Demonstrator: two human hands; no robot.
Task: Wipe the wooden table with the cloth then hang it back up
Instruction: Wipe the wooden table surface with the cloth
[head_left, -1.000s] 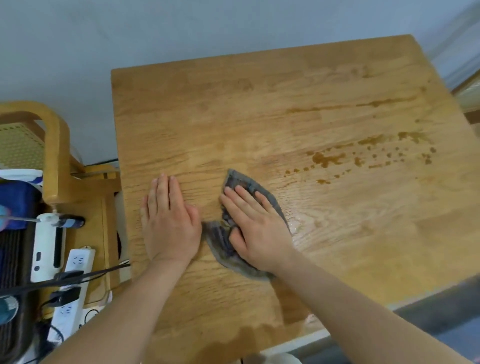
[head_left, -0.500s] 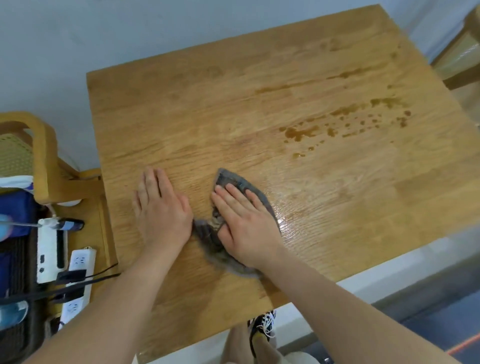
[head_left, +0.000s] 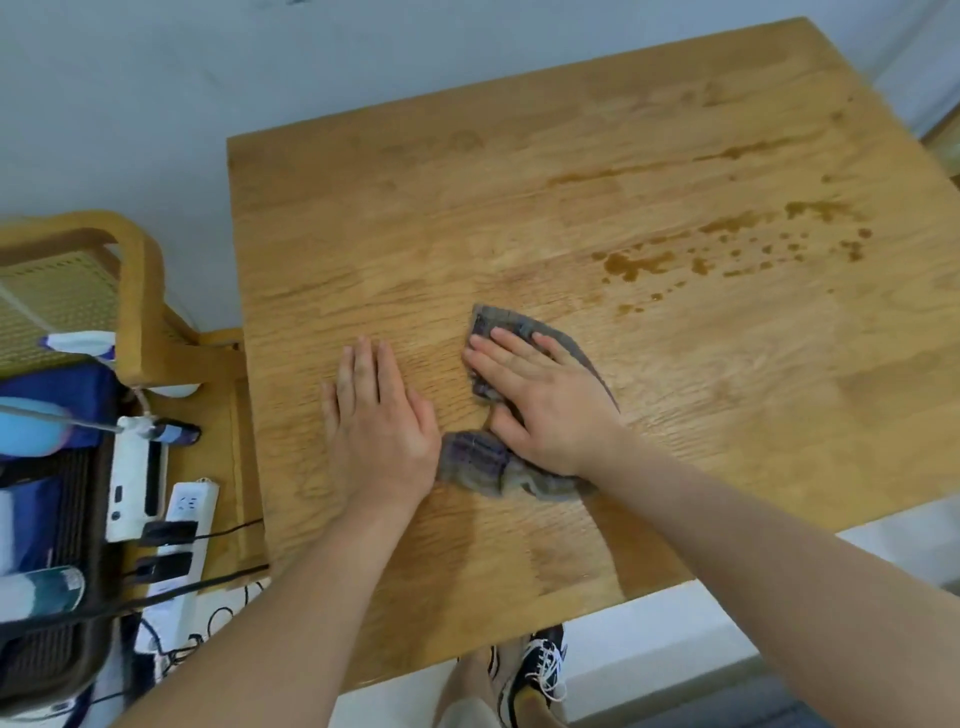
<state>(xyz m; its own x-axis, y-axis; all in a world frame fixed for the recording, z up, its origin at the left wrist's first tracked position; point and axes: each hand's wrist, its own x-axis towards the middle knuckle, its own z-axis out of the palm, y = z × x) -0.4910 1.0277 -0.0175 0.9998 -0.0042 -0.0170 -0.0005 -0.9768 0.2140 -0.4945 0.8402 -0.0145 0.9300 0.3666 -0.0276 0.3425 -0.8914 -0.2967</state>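
Observation:
A square wooden table (head_left: 571, 197) fills the view. A grey cloth (head_left: 478, 462) lies crumpled on its near middle. My right hand (head_left: 540, 395) presses flat on the cloth with straight fingers, covering most of it. Flat on the bare wood just left of the cloth rests my left hand (head_left: 376, 421), its edge touching the cloth's near corner. Brown liquid spots and streaks (head_left: 727, 244) mark the wood to the right and beyond the cloth.
A wooden chair with a cane back (head_left: 88, 291) stands left of the table, with white power strips (head_left: 176, 525), cables and a dark basket (head_left: 47, 597) beside it. A white wall runs behind. A shoe (head_left: 535, 670) shows below the table's near edge.
The view has shifted, so the table sits differently in frame. Both hands stay flat in about the same place on the table; the right hand with the cloth has barely moved.

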